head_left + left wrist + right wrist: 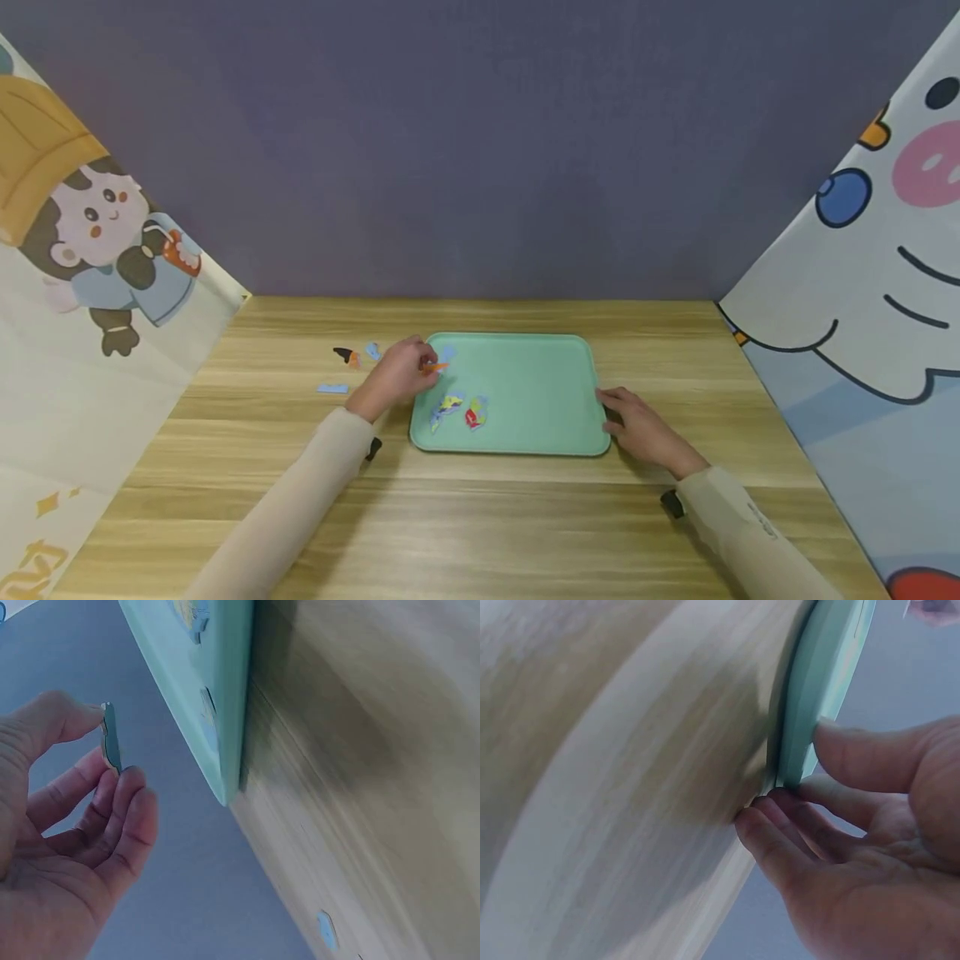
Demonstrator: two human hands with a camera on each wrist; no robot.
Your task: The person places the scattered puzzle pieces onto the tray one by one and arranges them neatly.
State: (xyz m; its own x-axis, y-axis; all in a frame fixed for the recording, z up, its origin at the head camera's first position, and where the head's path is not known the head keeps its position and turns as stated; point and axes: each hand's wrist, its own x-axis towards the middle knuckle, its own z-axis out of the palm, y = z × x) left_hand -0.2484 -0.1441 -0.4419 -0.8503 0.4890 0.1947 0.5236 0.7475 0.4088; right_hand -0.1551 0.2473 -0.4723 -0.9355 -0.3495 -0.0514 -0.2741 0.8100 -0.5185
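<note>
My left hand (pixel 399 372) is over the left edge of a mint-green tray (pixel 536 392), pinching a thin flat puzzle piece (pixel 111 739) between thumb and fingers. In the head view that piece shows orange. Inside the tray's left part lie a yellow and blue puzzle piece (pixel 451 403), a red and green one (pixel 476 414) and a light blue one (pixel 448 352) near the far corner. At the tray's right edge, my right hand (pixel 637 423) holds the rim, its thumb (pixel 855 754) on top and its fingers (pixel 772 844) at the side and tabletop.
Left of the tray, several loose pieces lie on the wooden table (pixel 487 517): a black and orange piece (pixel 347 357), a light blue piece (pixel 372 351) and a blue strip (pixel 332 388). A dark wall (pixel 480 150) stands behind the table, with printed panels on both sides.
</note>
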